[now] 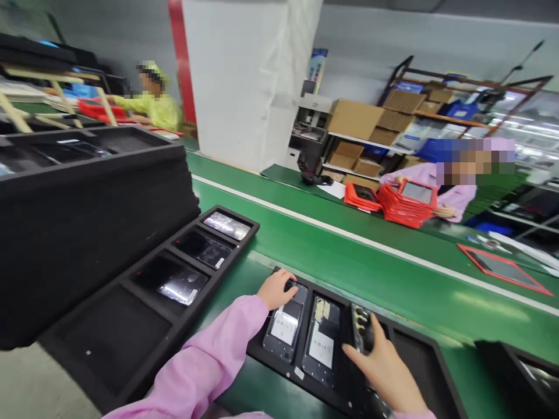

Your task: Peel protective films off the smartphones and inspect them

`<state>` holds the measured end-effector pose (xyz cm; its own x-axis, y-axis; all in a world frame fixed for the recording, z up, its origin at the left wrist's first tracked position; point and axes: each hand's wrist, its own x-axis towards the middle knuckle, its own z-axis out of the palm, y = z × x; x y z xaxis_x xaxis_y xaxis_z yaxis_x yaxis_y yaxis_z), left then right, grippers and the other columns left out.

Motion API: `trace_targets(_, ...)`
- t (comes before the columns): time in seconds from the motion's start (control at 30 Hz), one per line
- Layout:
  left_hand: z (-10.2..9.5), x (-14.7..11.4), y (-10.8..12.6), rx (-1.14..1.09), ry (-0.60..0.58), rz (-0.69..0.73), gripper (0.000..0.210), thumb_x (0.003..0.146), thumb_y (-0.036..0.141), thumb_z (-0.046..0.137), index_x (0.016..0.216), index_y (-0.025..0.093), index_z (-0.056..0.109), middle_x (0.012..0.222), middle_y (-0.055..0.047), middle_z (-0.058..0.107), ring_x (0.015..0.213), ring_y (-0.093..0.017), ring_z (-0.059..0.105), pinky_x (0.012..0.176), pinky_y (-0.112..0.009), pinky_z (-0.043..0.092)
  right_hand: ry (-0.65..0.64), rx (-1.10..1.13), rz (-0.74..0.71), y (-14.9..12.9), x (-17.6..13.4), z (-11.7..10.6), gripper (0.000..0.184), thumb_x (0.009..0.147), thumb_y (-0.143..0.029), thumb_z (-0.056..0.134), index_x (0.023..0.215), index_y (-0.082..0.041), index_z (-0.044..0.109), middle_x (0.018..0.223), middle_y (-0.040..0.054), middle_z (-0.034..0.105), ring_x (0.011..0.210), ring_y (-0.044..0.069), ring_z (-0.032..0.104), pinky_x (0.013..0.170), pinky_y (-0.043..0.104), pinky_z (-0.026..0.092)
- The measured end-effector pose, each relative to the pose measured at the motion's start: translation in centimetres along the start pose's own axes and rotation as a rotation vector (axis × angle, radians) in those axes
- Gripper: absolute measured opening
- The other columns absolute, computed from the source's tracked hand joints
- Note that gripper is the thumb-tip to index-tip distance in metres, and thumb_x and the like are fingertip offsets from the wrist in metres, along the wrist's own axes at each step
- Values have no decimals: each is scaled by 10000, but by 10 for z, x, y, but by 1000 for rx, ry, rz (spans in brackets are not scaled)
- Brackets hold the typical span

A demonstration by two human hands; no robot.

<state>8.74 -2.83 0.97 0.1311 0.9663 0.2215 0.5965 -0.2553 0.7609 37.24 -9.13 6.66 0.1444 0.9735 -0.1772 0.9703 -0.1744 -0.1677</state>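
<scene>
My left hand (278,289) is curled over the upper left corner of a dark phone (283,326) with a white label. That phone lies in a compartment of a black foam tray (421,361). In the compartment to its right is a similar phone (321,343), also back up, with no hand on it. Farther right, my right hand (386,361) grips a phone (358,320) between thumb and fingers, across its back. A row of round camera rings shows at its top; my hand hides much of the rest.
A long foam tray (107,337) on the left holds three dark glossy panels. Beside it rises a tall black tray stack (96,244). Another black tray (515,378) is at the lower right. Across the green belt (349,250), a co-worker handles red-framed panels (408,203).
</scene>
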Motion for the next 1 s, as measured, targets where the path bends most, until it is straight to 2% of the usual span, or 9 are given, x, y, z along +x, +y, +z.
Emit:
trace_targets(0.1, 0, -2, -1, -7, 3, 1, 195, 867, 254, 579, 1047, 196, 625, 1094, -59, 619, 1056, -226, 613, 1010, -373, 469, -87, -41, 82, -35, -6, 6, 945, 834, -546, 507, 1567, -172, 44, 1184, 167, 536, 957, 280, 678, 825, 368, 500)
trace_targets(0.17, 1, -3, -2, -7, 3, 0, 184, 867, 251, 578, 1038, 200, 622, 1088, -54, 623, 1040, -221, 618, 995, -370, 479, -97, -88, 118, -48, -7, 9, 939, 834, -525, 497, 1567, -149, 46, 1185, 184, 515, 1001, 308, 658, 838, 384, 489)
trace_targets(0.33, 0, -5, -2, 3, 7, 3, 173, 873, 245, 563, 1033, 203, 615, 1083, -51, 621, 1038, -224, 617, 986, -382, 483, -72, -102, 112, -63, -6, 12, 953, 817, -503, 524, 1563, -126, 67, 1176, 183, 495, 1039, 331, 631, 846, 403, 483)
trace_targets(0.63, -1, -7, -2, 10, 7, 11, 162, 865, 220, 573, 1021, 209, 612, 1072, -36, 623, 1054, -221, 617, 984, -363, 488, -77, -169, 98, -97, -11, 1, 929, 823, -482, 534, 1553, -83, 120, 1161, 204, 488, 1035, 351, 617, 831, 415, 482)
trace_targets(0.8, -2, -8, -2, 0, 3, 5, 168, 873, 223, 560, 1032, 200, 607, 1077, -46, 613, 1057, -225, 607, 986, -376, 482, -158, -164, 101, -111, -6, 10, 928, 829, -464, 540, 1552, -60, 121, 1209, 225, 473, 1047, 353, 618, 838, 405, 478)
trace_targets(1.0, -1, -4, -2, -15, -10, 2, 197, 874, 234, 576, 1062, 191, 613, 1092, -61, 601, 1080, -230, 591, 1016, -374, 459, -149, -228, 99, -119, -1, 14, 915, 857, -493, 504, 1550, -68, 84, 1209, 245, 500, 1056, 372, 629, 850, 420, 473)
